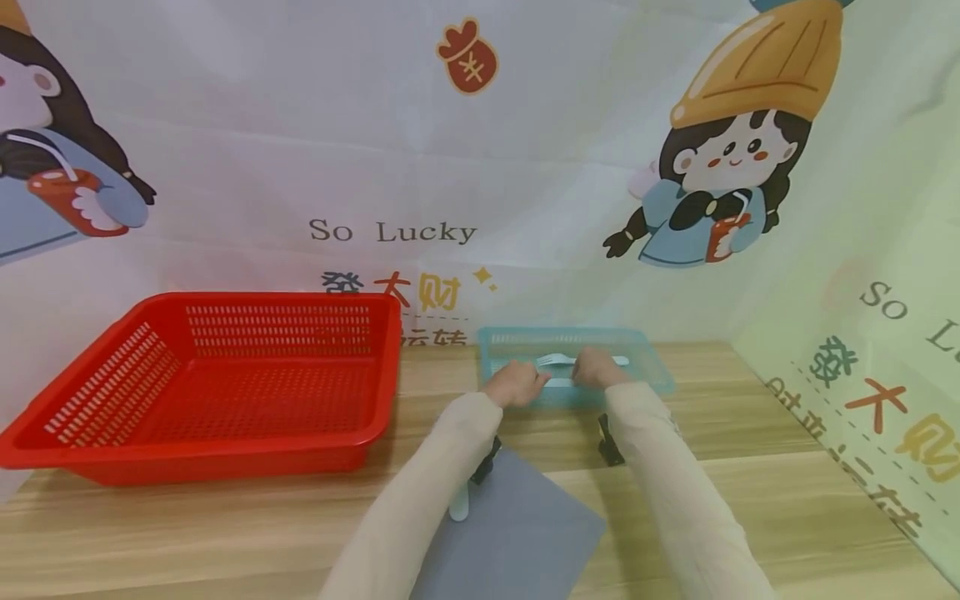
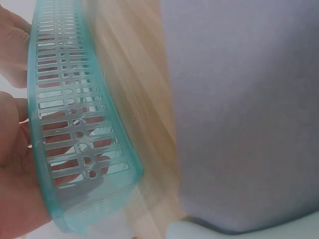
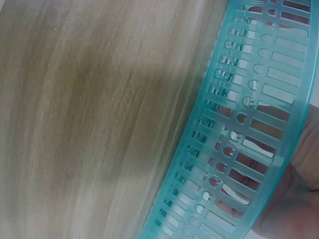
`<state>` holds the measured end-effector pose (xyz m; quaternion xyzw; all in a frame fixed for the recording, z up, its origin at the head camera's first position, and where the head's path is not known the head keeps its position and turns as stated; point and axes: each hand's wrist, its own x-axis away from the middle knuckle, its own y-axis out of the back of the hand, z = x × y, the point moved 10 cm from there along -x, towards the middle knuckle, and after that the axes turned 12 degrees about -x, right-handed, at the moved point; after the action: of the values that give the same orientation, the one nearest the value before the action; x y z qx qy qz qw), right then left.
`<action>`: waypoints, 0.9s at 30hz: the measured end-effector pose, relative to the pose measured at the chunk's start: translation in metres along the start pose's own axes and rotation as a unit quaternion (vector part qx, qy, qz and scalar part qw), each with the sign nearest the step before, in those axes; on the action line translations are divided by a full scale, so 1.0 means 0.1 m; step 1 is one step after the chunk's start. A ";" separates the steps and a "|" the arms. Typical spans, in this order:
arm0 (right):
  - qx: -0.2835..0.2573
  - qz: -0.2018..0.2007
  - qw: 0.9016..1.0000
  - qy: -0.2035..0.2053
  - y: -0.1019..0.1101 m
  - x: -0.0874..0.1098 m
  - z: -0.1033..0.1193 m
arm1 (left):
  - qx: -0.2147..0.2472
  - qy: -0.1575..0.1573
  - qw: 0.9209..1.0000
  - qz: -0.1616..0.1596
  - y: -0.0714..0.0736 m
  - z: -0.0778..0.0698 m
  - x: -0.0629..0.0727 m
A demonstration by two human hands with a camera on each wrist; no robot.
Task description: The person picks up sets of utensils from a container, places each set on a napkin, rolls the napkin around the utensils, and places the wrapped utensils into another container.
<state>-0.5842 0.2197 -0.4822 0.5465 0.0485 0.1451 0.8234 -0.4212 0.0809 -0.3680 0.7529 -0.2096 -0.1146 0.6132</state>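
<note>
A teal slotted basket (image 1: 651, 358) stands at the back of the table, and both hands reach over its front rim. The left hand (image 1: 517, 383) has its fingers down inside, at the left end of a white plastic utensil (image 1: 558, 382). At the right end of that utensil the right hand (image 1: 595, 368) holds on with curled fingers, so the strip spans the gap between the hands. Behind it in the basket lies a white fork (image 1: 555, 360), its middle hidden by the right hand. Through the slots, fingers (image 3: 244, 174) show inside the basket.
A large red basket (image 1: 255, 450) stands at the left. Under the forearms lies a grey mat (image 1: 517, 533), with a white utensil handle (image 1: 459, 504) on it partly covered by the left sleeve. A printed cloth (image 1: 562, 183) hangs behind the wood-grain table (image 1: 735, 450).
</note>
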 end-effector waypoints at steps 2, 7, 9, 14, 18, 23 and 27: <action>0.005 0.011 1.000 -0.018 -0.03 -0.04 -0.07 | -0.004 -0.004 1.000 0.001 0.00 -0.01 0.00; 0.010 -0.001 1.000 -0.007 -0.19 -0.34 -0.43 | 0.003 -0.006 1.000 -0.001 -0.04 0.00 -0.05; 0.013 -0.011 1.000 -0.001 -0.20 -0.39 -0.47 | 0.010 -0.004 1.000 -0.003 -0.04 0.01 -0.05; 0.028 -0.001 1.000 -0.009 -0.14 -0.28 -0.32 | 0.014 0.003 1.000 -0.006 -0.03 0.02 -0.04; 0.006 -0.014 1.000 0.008 -0.02 -0.04 -0.05 | 0.026 -0.002 0.999 -0.027 -0.01 0.02 -0.04; -0.024 -0.080 0.996 0.032 0.03 -0.05 -0.09 | 0.057 -0.014 0.993 -0.100 0.14 0.03 -0.01; -0.042 -0.150 0.984 0.084 0.15 0.07 0.04 | 0.065 -0.020 0.988 -0.138 0.22 0.05 0.02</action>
<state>-0.5794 0.2236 -0.4663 0.4842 0.1927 0.0671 0.8508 -0.4252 0.0719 -0.3474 0.8102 -0.1231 -0.1997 0.5371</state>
